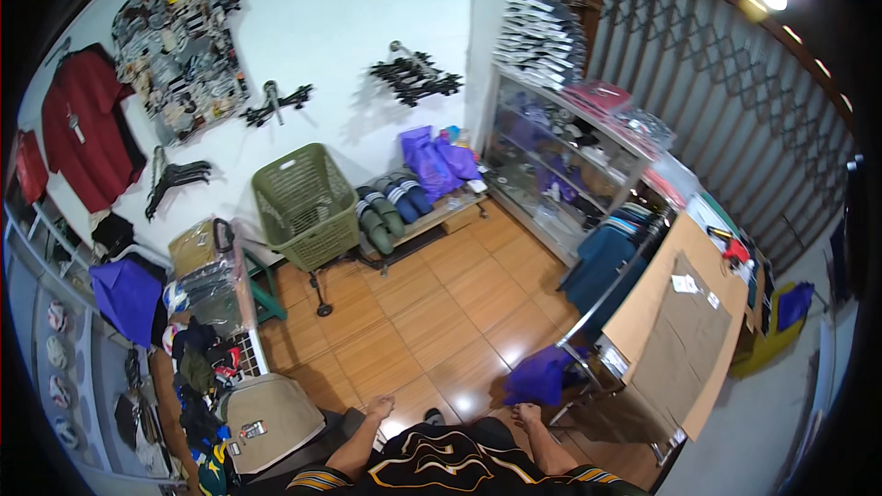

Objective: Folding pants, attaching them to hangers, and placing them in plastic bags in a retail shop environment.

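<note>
My left hand (380,407) hangs over the tiled floor, its fingers loosely bent, with no object visible in it. Nearest to it is a pair of folded beige trousers (279,410) with tags, on the pile at the left. Lower right of centre, my right hand (527,415) is curled into a loose fist and shows nothing held. Just beyond it a purple bag (541,375) lies by the legs of a metal rack. Brown trousers (689,337) with white tags lie over a tan board (641,310) at the right.
A green plastic basket (306,203) on casters stands by the wall beside slide sandals (386,210) on a low wooden platform. A glass display case (551,158) and a rail of dark garments (606,255) line the right. Shirts (182,48) hang at left. Wooden-look tiles (420,303) cover the floor.
</note>
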Tool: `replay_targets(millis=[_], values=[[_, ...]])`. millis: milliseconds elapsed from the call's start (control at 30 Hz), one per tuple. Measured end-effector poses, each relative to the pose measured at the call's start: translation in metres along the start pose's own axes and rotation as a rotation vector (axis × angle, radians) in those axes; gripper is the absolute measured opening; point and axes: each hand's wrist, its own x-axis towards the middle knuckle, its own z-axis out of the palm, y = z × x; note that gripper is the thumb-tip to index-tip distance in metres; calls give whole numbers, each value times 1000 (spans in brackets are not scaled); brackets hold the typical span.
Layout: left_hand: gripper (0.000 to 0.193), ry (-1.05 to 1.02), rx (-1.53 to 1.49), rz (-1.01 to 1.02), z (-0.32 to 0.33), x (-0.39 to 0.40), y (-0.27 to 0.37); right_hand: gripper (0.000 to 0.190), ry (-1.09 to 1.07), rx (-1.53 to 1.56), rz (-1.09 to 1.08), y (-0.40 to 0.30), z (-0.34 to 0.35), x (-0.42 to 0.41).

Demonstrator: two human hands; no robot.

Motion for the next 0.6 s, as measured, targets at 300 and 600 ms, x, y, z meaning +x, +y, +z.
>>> replay_targets(millis=[300, 600], values=[[24, -112, -321, 210, 18, 41, 120, 14, 51, -245, 65, -57, 56, 39], [25, -197, -176, 278, 28, 106, 263, 19, -46, -219, 198, -149, 81, 103]])
